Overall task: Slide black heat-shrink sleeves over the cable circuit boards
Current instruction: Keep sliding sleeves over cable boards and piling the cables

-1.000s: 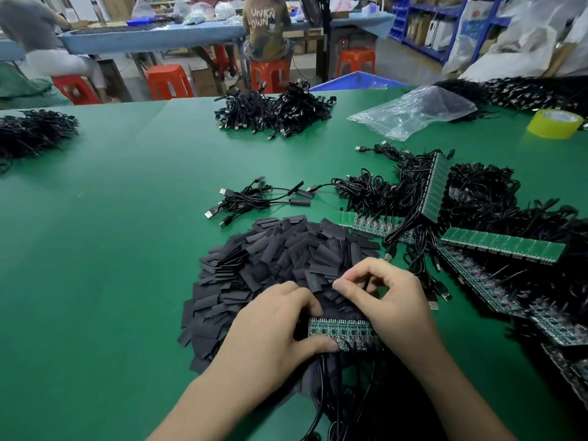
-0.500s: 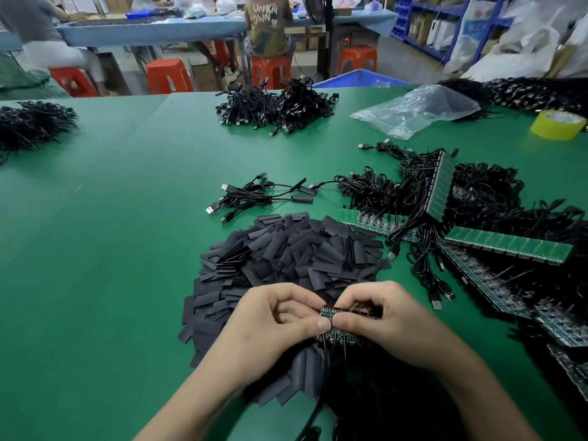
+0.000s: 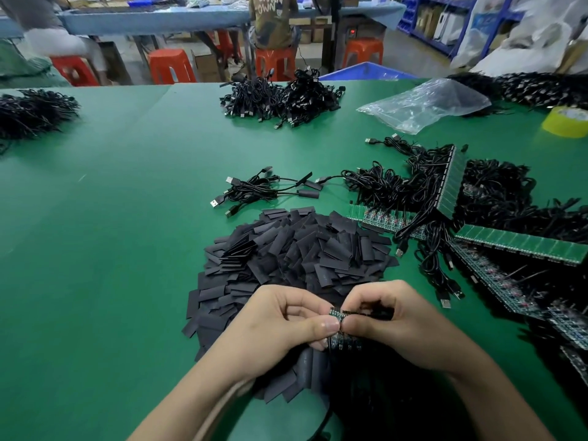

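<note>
Pinching a narrow green strip of small circuit boards (image 3: 345, 326) low in the centre of the frame, the left hand (image 3: 286, 326) and right hand (image 3: 404, 326) both grip it, thumbs touching. It hangs just above the heap of flat black heat-shrink sleeves (image 3: 296, 256) on the green table (image 3: 111, 233).

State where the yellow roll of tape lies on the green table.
The yellow tape roll sits at the far right edge of the head view, just right of the clear plastic bag.
</note>
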